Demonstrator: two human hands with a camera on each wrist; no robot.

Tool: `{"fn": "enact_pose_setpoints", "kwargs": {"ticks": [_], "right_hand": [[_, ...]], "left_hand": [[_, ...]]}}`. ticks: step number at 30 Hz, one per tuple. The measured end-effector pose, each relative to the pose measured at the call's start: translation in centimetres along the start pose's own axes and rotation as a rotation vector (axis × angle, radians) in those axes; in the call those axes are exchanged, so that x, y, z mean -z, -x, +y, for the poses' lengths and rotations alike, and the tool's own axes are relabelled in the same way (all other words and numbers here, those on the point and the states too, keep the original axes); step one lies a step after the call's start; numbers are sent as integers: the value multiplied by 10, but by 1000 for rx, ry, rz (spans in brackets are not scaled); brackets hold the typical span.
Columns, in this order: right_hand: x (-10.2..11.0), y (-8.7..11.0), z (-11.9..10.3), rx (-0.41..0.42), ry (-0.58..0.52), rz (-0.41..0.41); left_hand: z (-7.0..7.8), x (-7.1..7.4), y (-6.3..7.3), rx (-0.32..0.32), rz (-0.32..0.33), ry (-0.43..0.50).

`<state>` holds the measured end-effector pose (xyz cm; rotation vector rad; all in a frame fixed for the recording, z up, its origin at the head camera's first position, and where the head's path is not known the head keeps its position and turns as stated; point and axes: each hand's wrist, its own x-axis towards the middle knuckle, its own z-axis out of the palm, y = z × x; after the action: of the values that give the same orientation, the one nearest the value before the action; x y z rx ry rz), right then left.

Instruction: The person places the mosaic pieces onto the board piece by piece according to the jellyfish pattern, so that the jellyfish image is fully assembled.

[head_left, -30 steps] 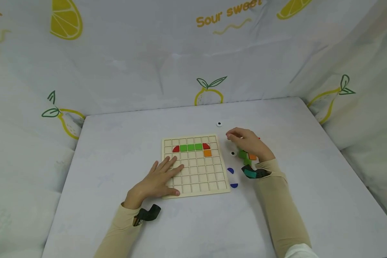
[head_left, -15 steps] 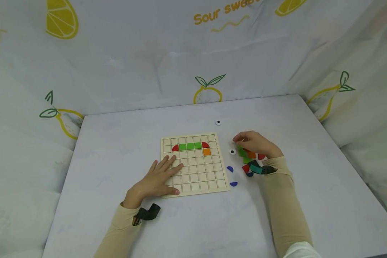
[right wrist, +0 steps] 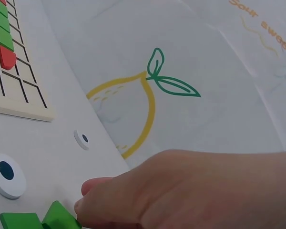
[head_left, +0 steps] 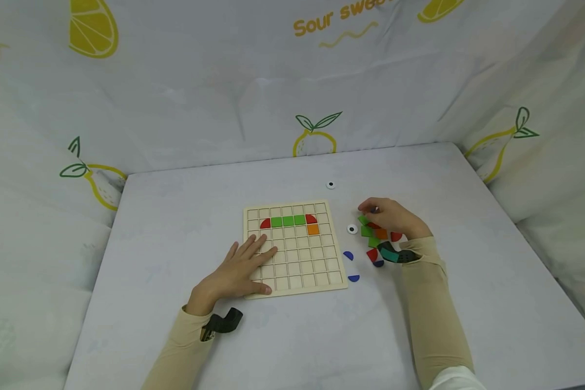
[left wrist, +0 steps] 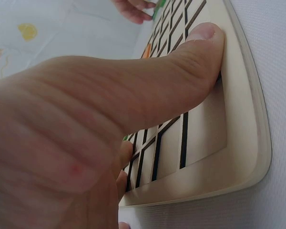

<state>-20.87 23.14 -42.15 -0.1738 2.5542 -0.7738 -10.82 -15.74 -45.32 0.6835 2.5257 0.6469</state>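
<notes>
My left hand [head_left: 234, 273] lies spread over the near left part of a pale wooden grid board [head_left: 292, 265], its thumb along the board's near edge. On the board, a row of three green square tiles [head_left: 288, 221] runs between two red quarter-round tiles [head_left: 265, 223], with an orange square tile [head_left: 313, 229] below the right one. My right hand [head_left: 392, 215] reaches over a loose pile of green tiles [head_left: 366, 232] and other colours, fingers bent. In the right wrist view, its fingertips are right beside a green tile [right wrist: 60, 217]; I cannot tell whether they pinch one.
Two white discs with black dots, the nearer eye disc [head_left: 352, 229] and the farther eye disc [head_left: 331, 185], lie right of the board. Blue half-round tiles [head_left: 348, 255] lie below them. Red tiles [head_left: 372, 254] are scattered near my right wrist. A printed cloth [head_left: 200, 97] hangs behind the table.
My right hand has moved right, away from the board, and over the pile; more of the coloured tiles show beneath it. My left hand stays on the board.
</notes>
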Motion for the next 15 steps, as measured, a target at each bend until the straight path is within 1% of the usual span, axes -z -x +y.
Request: {"fn": "enact_pose_setpoints", "kwargs": {"ticks": [7, 15], "right_hand": [[-1, -1, 0, 3, 6, 5], [6, 5, 7, 3, 23, 27]], "left_hand": [[1, 1, 1, 1, 5, 13], [1, 1, 0, 2, 6, 12]]}}
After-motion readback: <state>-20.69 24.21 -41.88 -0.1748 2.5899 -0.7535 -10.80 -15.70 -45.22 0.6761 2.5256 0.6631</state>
